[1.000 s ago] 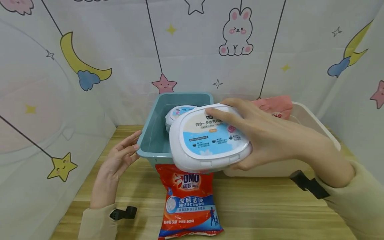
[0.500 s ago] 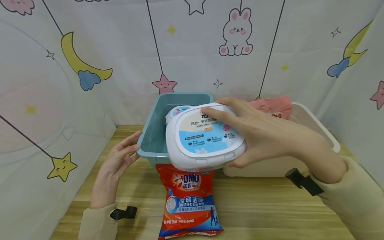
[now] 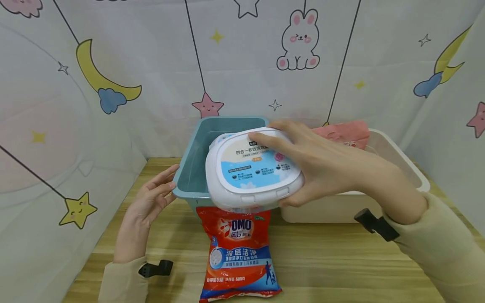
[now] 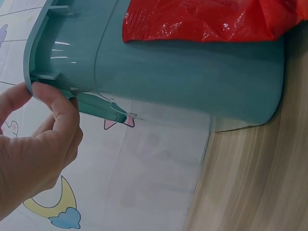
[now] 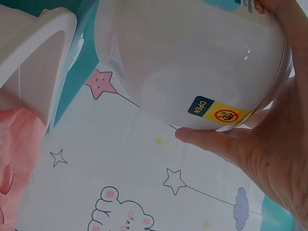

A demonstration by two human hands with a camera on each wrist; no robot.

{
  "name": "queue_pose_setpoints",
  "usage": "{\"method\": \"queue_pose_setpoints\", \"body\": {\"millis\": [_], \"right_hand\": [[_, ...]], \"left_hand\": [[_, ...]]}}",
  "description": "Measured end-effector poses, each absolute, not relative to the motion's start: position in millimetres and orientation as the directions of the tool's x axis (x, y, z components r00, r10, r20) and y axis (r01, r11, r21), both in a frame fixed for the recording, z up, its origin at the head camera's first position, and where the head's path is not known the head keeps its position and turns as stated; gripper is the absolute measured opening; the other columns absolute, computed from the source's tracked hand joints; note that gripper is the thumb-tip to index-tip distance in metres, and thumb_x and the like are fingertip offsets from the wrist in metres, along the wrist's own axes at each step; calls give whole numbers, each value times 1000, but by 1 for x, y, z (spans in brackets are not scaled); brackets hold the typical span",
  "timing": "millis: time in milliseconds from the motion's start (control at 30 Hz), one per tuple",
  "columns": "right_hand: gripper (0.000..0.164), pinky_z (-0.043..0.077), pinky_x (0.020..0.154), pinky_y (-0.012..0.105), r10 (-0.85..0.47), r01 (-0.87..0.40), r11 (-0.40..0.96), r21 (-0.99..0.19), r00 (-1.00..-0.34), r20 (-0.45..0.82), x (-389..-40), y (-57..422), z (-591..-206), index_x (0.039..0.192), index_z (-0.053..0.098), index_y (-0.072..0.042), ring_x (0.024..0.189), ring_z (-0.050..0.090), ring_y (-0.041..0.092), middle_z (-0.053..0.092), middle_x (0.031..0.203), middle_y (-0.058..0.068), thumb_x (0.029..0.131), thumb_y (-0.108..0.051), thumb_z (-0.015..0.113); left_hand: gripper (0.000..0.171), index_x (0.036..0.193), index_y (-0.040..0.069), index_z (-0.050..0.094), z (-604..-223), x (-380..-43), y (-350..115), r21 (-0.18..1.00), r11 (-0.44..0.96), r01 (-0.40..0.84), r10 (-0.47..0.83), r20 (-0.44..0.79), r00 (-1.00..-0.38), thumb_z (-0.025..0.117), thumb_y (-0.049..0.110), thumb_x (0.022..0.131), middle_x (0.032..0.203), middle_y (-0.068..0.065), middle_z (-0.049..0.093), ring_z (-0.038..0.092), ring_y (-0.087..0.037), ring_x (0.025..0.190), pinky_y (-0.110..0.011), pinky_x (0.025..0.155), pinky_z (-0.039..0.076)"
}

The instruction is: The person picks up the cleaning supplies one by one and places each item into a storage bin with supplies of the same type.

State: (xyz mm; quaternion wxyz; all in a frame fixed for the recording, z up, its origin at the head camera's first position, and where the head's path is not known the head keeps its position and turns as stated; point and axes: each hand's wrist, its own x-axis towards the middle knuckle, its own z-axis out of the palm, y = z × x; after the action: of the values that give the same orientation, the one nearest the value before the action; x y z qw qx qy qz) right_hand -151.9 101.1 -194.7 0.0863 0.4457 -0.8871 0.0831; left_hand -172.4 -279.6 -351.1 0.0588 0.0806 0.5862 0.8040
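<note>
In the head view my right hand grips a white lidded plastic laundry-pod box by its right side, tilted above the front of a teal storage bin. From the right wrist, the box's pale side with an OPEN label shows against my palm. My left hand is at the bin's left front corner; up close its thumb and fingers pinch the rim. Inside the bin, a second white box is mostly hidden behind the held one. A red OMO washing powder bag leans on the bin's front.
A cream storage bin stands right of the teal one, partly behind my right arm, with a pink bag in it. Beneath everything is a wood-grain table. A white printed curtain hangs close behind the bins.
My right hand has carried the white box leftward and slightly up, covering more of the box in the bin. The left hand, both bins and the red bag have stayed put.
</note>
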Motion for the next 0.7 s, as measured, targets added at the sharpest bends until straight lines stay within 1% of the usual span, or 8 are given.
{"method": "queue_pose_setpoints", "body": {"millis": [133,367,567,700], "right_hand": [[107,47,97,49,-776,-803,591,-77,-592,219,-157,99,-194,151,19,-38,128,36,26,22,154,6,66,-51,81],[107,48,96,50,-763,-786,610,-101,-617,193,-163,94,-194,151,15,-41,129,33,25,19,154,4,67,-55,80],[106,48,95,49,-764,-786,607,-113,-617,188,-170,91,-194,151,15,-41,128,33,24,19,154,2,68,-58,78],[105,47,97,50,-763,-783,612,-111,-622,179,-174,88,-193,151,15,-41,130,32,26,19,155,3,68,-60,77]], "left_hand": [[40,129,19,60,-351,-172,-279,952,-307,-1,181,58,-982,51,0,96,115,3,61,63,-8,97,-22,82,53],[40,130,19,60,-351,-172,-278,953,-304,-5,172,50,-984,50,0,96,114,3,61,63,-8,97,-22,82,53],[40,131,19,59,-350,-173,-277,953,-302,-8,170,46,-984,50,0,96,115,3,60,63,-7,97,-22,82,53],[40,131,19,59,-349,-172,-276,952,-305,-12,165,41,-986,51,0,96,114,4,61,63,-7,96,-22,82,53]]}}
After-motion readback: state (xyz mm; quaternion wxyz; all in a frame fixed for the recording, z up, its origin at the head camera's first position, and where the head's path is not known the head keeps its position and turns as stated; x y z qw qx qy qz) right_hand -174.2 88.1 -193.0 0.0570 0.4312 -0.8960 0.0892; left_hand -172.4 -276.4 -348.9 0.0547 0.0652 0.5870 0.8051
